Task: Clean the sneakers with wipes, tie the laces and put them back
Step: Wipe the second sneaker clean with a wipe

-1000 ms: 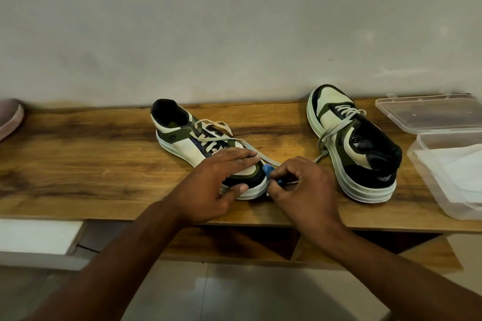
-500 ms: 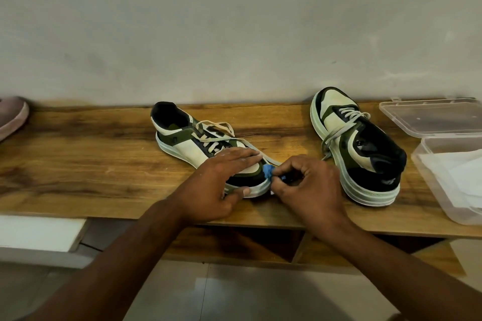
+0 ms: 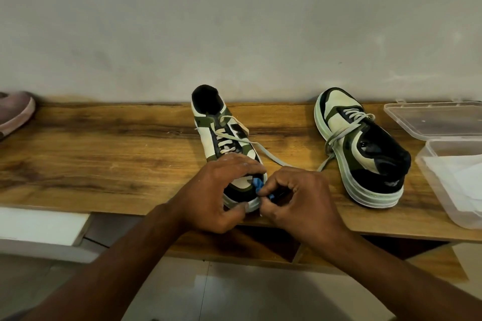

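Two green, cream and black sneakers stand on the wooden worktop [image 3: 104, 164]. The left hand [image 3: 221, 195] grips the toe of the near sneaker [image 3: 224, 138]; the right hand [image 3: 300, 198] pinches one blue wipe [image 3: 258, 185] against that toe. The second sneaker [image 3: 362, 148] stands apart, right.

A plain grey-white wall [image 3: 234, 21] is filling the upper half of the view, lightly scuffed and stained in places. Below it a wooden bench [image 3: 104, 164] is running from side to side, its brown grain streaked with darker bands. Under the bench a lower wooden shelf [image 3: 260, 247] is showing in shadow. A white board [image 3: 39, 227] is sitting at the lower left. The floor [image 3: 221, 294] is lying pale and tiled, catching soft, even light.
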The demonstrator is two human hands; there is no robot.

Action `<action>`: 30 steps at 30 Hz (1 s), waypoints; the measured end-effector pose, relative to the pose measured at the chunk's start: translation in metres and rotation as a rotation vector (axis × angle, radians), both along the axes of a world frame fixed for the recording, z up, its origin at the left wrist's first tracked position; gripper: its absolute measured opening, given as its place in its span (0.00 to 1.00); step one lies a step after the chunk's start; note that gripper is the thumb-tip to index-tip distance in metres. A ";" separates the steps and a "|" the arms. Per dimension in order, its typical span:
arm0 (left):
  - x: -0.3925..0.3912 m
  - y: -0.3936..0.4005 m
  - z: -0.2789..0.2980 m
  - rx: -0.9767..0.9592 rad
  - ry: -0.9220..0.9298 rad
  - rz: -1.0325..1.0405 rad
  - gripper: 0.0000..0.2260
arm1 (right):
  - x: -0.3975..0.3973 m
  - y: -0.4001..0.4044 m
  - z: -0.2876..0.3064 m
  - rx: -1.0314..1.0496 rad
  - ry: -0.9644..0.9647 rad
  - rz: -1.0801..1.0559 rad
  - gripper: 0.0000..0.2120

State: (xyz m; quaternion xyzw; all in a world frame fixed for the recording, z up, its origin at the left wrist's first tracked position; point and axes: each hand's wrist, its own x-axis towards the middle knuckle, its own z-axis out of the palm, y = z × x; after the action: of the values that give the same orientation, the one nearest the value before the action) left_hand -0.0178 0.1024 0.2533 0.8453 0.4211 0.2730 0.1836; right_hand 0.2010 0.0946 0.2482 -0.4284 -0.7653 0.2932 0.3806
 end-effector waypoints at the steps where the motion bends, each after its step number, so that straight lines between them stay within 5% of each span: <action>1: 0.000 -0.002 0.002 0.011 -0.020 0.010 0.31 | -0.001 0.001 0.001 -0.018 0.002 0.039 0.08; 7: 0.001 -0.016 0.007 0.021 -0.092 0.423 0.45 | 0.006 0.021 0.007 -0.129 0.020 -0.086 0.11; 11: 0.005 -0.023 0.003 -0.227 -0.179 0.703 0.55 | 0.016 0.043 0.003 -0.191 0.089 -0.251 0.14; 14: 0.006 -0.023 -0.004 -0.331 -0.278 0.692 0.43 | 0.011 0.045 -0.006 -0.257 0.097 -0.226 0.15; 20: -0.003 -0.015 -0.007 -0.428 -0.417 0.622 0.43 | -0.011 0.035 -0.013 -0.259 0.046 -0.147 0.13; 23: -0.013 -0.013 -0.002 -0.471 -0.439 0.593 0.51 | -0.022 0.021 -0.015 -0.171 0.071 -0.170 0.13; 27: -0.016 -0.012 -0.001 -0.492 -0.453 0.569 0.46 | -0.032 -0.003 -0.022 -0.026 0.061 -0.156 0.13; 30: -0.017 -0.011 0.001 -0.497 -0.506 0.560 0.58 | -0.035 -0.013 -0.026 0.041 0.062 -0.128 0.11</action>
State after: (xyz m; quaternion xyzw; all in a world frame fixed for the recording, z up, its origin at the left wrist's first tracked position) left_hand -0.0352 0.0917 0.2539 0.5357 0.6281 0.4008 0.3973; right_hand 0.1657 0.0811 0.2219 -0.4594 -0.7299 0.2657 0.4308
